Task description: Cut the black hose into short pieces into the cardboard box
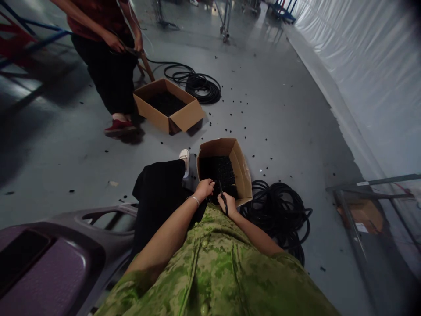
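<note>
My left hand (204,188) is over the near edge of an open cardboard box (243,169), its fingers pinched together. What they hold, if anything, is too small and dark to make out. Close beside it, my right hand (229,204) is closed around black-handled scissors (225,202), which point away from me over the box. Inside the box lies a heap of small black pieces (225,170). A tangled coil of black hose (272,208) rests on the floor against the box's right side.
A co-worker (105,66) stands at upper left, both hands on a dark item. Near them are another cardboard box (151,112) of black pieces and a second hose coil (204,87). Black bits dot the floor. A purple-topped plastic stool (66,263) is at left, a metal frame (348,219) at right.
</note>
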